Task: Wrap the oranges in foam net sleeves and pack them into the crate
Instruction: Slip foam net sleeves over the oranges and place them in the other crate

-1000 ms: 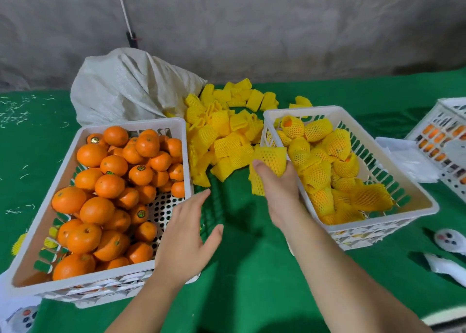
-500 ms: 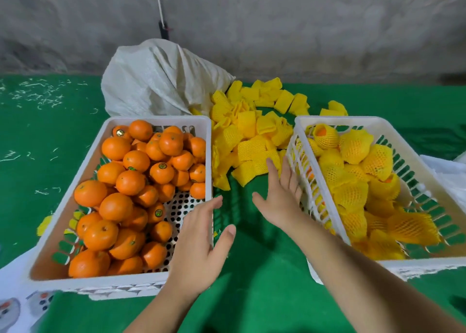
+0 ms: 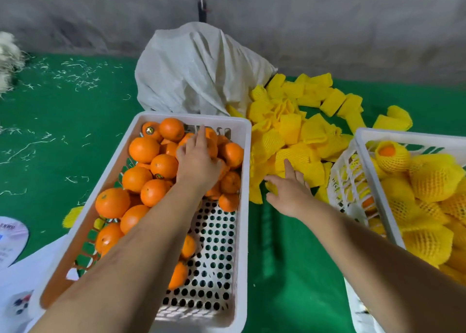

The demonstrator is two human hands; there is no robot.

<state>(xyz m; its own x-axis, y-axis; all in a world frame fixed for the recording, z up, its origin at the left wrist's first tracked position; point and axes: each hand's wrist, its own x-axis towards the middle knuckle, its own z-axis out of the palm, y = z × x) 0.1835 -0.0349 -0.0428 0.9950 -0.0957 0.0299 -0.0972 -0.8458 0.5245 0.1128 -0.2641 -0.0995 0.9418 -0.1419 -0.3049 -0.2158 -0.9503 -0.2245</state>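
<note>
A white crate (image 3: 244,231) on the left holds several bare oranges (image 3: 143,150). My left hand (image 3: 199,161) reaches into it and lies palm down on the oranges at the far end, fingers stretched out. A pile of yellow foam net sleeves (image 3: 290,128) lies on the green cloth between the crates. My right hand (image 3: 290,189) reaches to the near edge of that pile, with straight fingers touching a sleeve. The white crate on the right (image 3: 403,133) holds several oranges wrapped in yellow sleeves (image 3: 433,176).
A crumpled white sack (image 3: 196,73) stands behind the left crate, against the grey wall. White shreds (image 3: 75,80) are scattered on the green cloth (image 3: 290,269) at the left. White printed sheets (image 3: 10,237) lie at the lower left corner.
My left hand has moved from the near right rim of the left crate forward onto the oranges. My right hand has reached forward to the sleeve pile. The view shifted left.
</note>
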